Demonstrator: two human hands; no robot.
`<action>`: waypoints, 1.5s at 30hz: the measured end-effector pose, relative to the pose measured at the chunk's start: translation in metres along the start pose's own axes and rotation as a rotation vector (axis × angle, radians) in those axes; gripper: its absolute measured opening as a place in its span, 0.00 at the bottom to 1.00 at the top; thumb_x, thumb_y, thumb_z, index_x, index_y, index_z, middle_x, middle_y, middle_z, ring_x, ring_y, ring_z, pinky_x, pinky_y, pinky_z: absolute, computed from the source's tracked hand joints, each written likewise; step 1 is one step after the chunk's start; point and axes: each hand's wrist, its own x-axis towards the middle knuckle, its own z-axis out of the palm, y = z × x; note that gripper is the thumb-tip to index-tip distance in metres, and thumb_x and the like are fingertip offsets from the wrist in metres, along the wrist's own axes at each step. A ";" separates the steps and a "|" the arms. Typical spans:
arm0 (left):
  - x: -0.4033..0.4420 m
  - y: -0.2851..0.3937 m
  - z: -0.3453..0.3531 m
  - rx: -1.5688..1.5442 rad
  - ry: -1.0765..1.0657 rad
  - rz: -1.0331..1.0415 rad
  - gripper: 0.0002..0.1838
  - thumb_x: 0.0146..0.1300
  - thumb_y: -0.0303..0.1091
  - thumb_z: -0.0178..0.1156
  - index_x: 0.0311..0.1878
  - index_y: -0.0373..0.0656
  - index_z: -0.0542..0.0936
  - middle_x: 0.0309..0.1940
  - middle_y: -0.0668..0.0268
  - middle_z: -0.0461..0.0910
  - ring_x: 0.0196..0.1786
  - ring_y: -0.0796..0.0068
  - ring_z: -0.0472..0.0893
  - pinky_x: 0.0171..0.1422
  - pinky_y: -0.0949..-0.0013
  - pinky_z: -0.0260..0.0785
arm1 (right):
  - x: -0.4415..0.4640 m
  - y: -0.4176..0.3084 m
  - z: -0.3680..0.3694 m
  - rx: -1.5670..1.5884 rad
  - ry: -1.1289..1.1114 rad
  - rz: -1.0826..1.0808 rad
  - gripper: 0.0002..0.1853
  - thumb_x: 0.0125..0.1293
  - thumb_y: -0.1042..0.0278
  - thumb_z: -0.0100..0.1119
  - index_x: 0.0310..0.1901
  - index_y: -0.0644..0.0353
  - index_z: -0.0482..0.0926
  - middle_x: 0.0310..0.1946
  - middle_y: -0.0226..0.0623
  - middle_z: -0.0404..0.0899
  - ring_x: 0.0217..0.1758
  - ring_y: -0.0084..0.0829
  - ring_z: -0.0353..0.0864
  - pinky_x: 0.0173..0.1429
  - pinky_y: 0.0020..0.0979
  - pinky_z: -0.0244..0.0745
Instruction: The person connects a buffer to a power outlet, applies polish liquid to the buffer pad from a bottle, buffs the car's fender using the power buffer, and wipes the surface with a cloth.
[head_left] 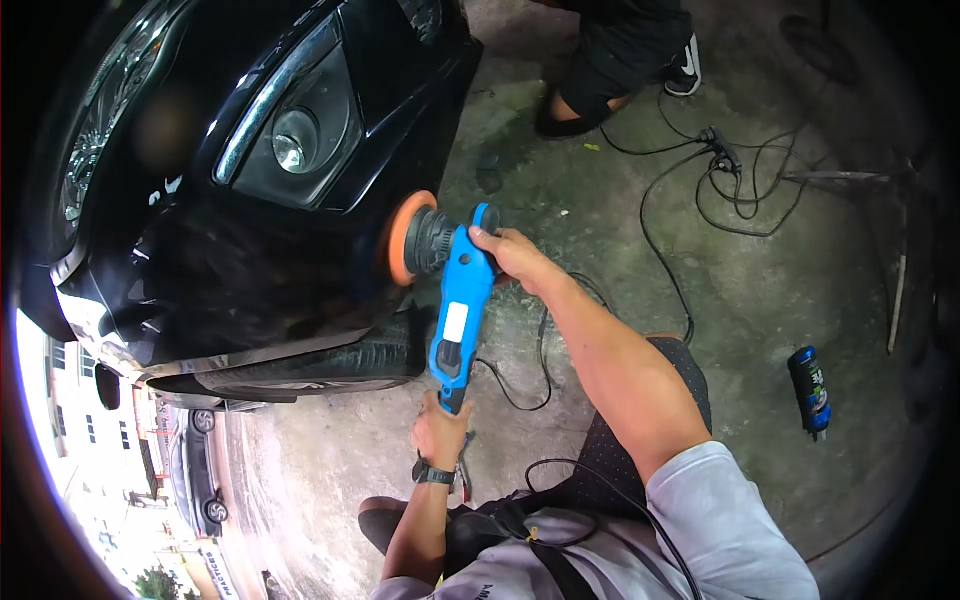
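Note:
A blue car polisher [464, 285] is held between my two hands, its long body running up and down in the view. My left hand [438, 432], with a dark watch on the wrist, is wrapped round the tail end of its handle. My right hand [512, 256] grips the head end, thumb over the blue housing. The orange foam pad [408, 240] stands on edge against the glossy black bumper [290, 275] and appears to touch it, below the fog light [292, 142]. Some fingers of my right hand are hidden behind the tool.
A black tyre [370, 350] sits under the bumper. Black cords [655, 210] loop over the concrete floor to a socket block [720, 150]. A black-and-blue bottle [811, 392] lies at the right. Another person [625, 60] kneels at the top. A parked car [190, 470] stands outside.

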 end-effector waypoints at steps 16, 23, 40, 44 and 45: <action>0.058 0.068 -0.033 -0.008 -0.095 0.117 0.32 0.61 0.54 0.70 0.56 0.39 0.70 0.36 0.40 0.86 0.43 0.35 0.86 0.49 0.40 0.77 | 0.076 -0.002 -0.032 0.394 0.209 -0.132 0.36 0.78 0.34 0.50 0.59 0.67 0.81 0.54 0.47 0.84 0.56 0.40 0.83 0.64 0.44 0.74; 0.085 0.089 -0.031 -0.017 -0.103 0.160 0.30 0.60 0.52 0.71 0.54 0.40 0.72 0.36 0.42 0.87 0.43 0.39 0.87 0.48 0.43 0.78 | 0.104 -0.012 -0.048 0.509 0.231 -0.168 0.38 0.79 0.36 0.48 0.67 0.69 0.75 0.64 0.48 0.80 0.64 0.40 0.78 0.73 0.43 0.68; 0.097 0.097 -0.038 -0.067 -0.041 0.177 0.26 0.60 0.47 0.69 0.55 0.44 0.73 0.35 0.45 0.87 0.42 0.41 0.87 0.48 0.44 0.79 | 0.086 -0.044 -0.073 0.471 0.071 -0.297 0.27 0.77 0.39 0.54 0.54 0.58 0.83 0.49 0.39 0.85 0.50 0.35 0.84 0.56 0.45 0.80; 0.091 0.088 -0.037 -0.075 -0.031 0.175 0.25 0.59 0.46 0.68 0.55 0.44 0.73 0.35 0.45 0.87 0.42 0.40 0.87 0.48 0.43 0.79 | 0.072 -0.046 -0.075 0.241 0.128 -0.234 0.26 0.76 0.37 0.56 0.49 0.56 0.83 0.41 0.33 0.83 0.45 0.34 0.84 0.54 0.46 0.80; 0.089 0.083 -0.035 -0.079 -0.026 0.179 0.25 0.59 0.46 0.68 0.55 0.44 0.73 0.35 0.45 0.87 0.42 0.40 0.87 0.48 0.43 0.79 | 0.068 -0.044 -0.074 0.238 0.129 -0.239 0.26 0.76 0.37 0.56 0.49 0.56 0.83 0.41 0.33 0.83 0.45 0.34 0.84 0.54 0.46 0.80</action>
